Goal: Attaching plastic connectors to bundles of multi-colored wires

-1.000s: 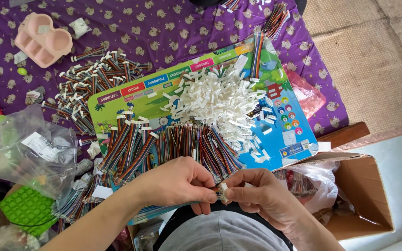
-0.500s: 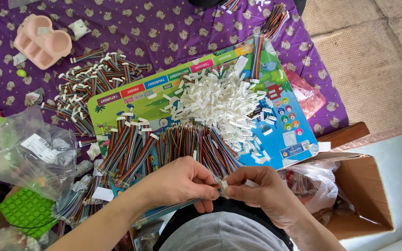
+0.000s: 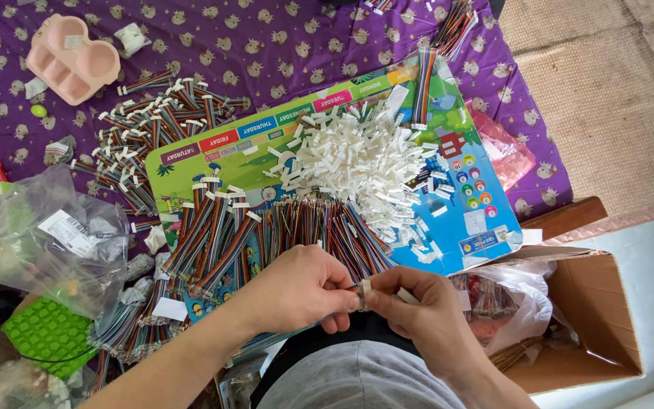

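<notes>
The left hand [image 3: 297,291] and the right hand [image 3: 418,307] meet close above the lap, fingertips almost touching. Between them they pinch a small white connector [image 3: 364,294] with a thin wire end; both hands are narrow and closed on it, the left on the wire side, the right on the plastic side.

To do this step well, I think the two hands should stay close together and the wire should go straight into the connector, not at an angle. A light grip is enough, because the piece looks small and easy to drop.

Just beyond the left hand lie the bundles of coloured wires [image 3: 281,231], spread like a fan on a bright board [image 3: 478,220]. Further from the hands is a heap of white connectors [image 3: 357,163]. More finished cables [image 3: 153,121] lie far to the left on the purple cloth [image 3: 266,38].

Open room is small. Right of the right hand stands a cardboard box [image 3: 599,318] with a plastic bag, its flap near the wrist. Left of the left arm is a clear bag [image 3: 47,242] and a green mat [image 3: 47,333]. The near edge of the board is just under the hands, so loose parts could slide off there.
</notes>
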